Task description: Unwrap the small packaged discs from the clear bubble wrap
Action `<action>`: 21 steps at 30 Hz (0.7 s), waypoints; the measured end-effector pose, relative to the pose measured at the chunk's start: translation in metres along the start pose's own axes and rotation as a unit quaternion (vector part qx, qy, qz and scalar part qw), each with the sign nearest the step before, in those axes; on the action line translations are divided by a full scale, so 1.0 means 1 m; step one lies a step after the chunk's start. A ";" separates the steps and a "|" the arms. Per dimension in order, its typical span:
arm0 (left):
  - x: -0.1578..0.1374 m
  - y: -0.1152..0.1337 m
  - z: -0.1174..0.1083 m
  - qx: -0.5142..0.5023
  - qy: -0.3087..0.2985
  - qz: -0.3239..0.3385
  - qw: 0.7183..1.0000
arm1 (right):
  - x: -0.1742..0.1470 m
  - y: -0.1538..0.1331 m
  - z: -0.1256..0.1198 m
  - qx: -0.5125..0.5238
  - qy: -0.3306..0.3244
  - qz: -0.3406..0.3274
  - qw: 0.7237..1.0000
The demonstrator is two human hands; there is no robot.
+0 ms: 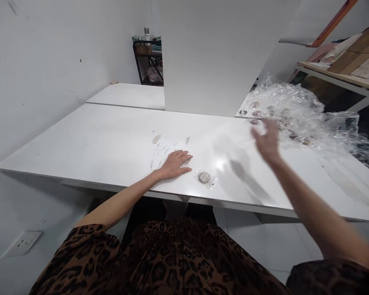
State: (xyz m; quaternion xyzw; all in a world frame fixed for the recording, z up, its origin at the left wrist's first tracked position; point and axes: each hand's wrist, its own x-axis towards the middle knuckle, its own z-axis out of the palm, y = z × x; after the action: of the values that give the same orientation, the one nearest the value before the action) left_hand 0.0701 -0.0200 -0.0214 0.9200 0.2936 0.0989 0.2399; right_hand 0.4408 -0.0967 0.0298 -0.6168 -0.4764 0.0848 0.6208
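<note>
My left hand (174, 165) lies flat on the white table with its fingers stretched out. Partly under its fingertips is a small item in clear wrapping (187, 159), mostly hidden. Just right of that hand, a small round grey disc (204, 177) in a clear plastic packet lies near the table's front edge. My right hand (267, 141), smeared a little by motion, is raised at the near left side of a heap of clear plastic packets (304, 102). Its thumb and fingers are apart, and I see nothing held in it. Small reddish and dark pieces show inside the heap.
The white table (110, 135) has worn patches and meets a wall on the left. A tall white panel (215, 53) rises behind it. A black shelf rack (147, 55) stands at the back; a side bench (341, 76) with cardboard is at right.
</note>
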 end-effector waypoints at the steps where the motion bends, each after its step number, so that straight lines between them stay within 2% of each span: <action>1: 0.000 0.000 0.001 0.004 0.005 0.000 1.000 | -0.039 -0.004 0.018 -0.069 -0.084 -0.033 0.994; 2: -0.001 0.000 0.002 0.009 0.009 0.000 1.000 | -0.076 -0.009 0.034 -0.119 -0.205 -0.070 0.969; 3: -0.001 0.000 0.002 0.015 0.013 0.001 1.000 | -0.108 -0.014 0.046 -0.160 -0.319 -0.108 0.928; 4: 0.000 0.000 0.003 0.022 0.017 0.003 1.000 | -0.134 -0.019 0.054 -0.186 -0.392 -0.155 0.887; 5: 0.000 0.000 0.004 0.028 0.022 0.006 0.999 | -0.152 -0.023 0.060 -0.198 -0.429 -0.190 0.860; 6: 0.000 0.000 0.006 0.032 0.027 0.008 0.999 | -0.162 -0.026 0.062 -0.205 -0.448 -0.218 0.843; 7: 0.001 0.000 0.006 0.033 0.032 0.010 0.999 | -0.166 -0.028 0.063 -0.208 -0.444 -0.236 0.839; 10: 0.004 0.004 0.007 0.013 0.057 0.002 0.998 | -0.155 -0.025 0.063 -0.212 -0.400 -0.242 0.858; 12: 0.009 0.012 0.007 -0.028 0.084 -0.024 0.996 | -0.145 -0.019 0.065 -0.196 -0.374 -0.214 0.881; 14: 0.016 0.023 0.006 -0.085 0.118 -0.054 0.988 | -0.138 -0.016 0.069 -0.139 -0.329 -0.126 0.925; 16: 0.026 0.038 0.009 -0.134 0.159 -0.059 0.976 | -0.134 -0.018 0.074 -0.018 -0.243 0.036 0.969; 17: 0.032 0.046 0.012 -0.146 0.183 -0.047 0.971 | -0.132 -0.021 0.076 0.064 -0.198 0.131 0.969; 18: 0.039 0.055 0.016 -0.149 0.204 -0.031 0.967 | -0.131 -0.025 0.078 0.151 -0.164 0.220 0.950; 19: 0.045 0.064 0.021 -0.146 0.217 -0.013 0.965 | -0.129 -0.030 0.078 0.233 -0.142 0.291 0.917; 21: 0.057 0.081 0.035 -0.133 0.208 0.020 0.969 | -0.126 -0.038 0.076 0.351 -0.123 0.368 0.852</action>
State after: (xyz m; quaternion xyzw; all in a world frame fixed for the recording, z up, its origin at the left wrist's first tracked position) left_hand 0.1674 -0.0584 -0.0091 0.8447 0.3030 0.3313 0.2914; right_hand 0.3029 -0.1406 -0.0151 -0.4731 -0.2255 0.5438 0.6555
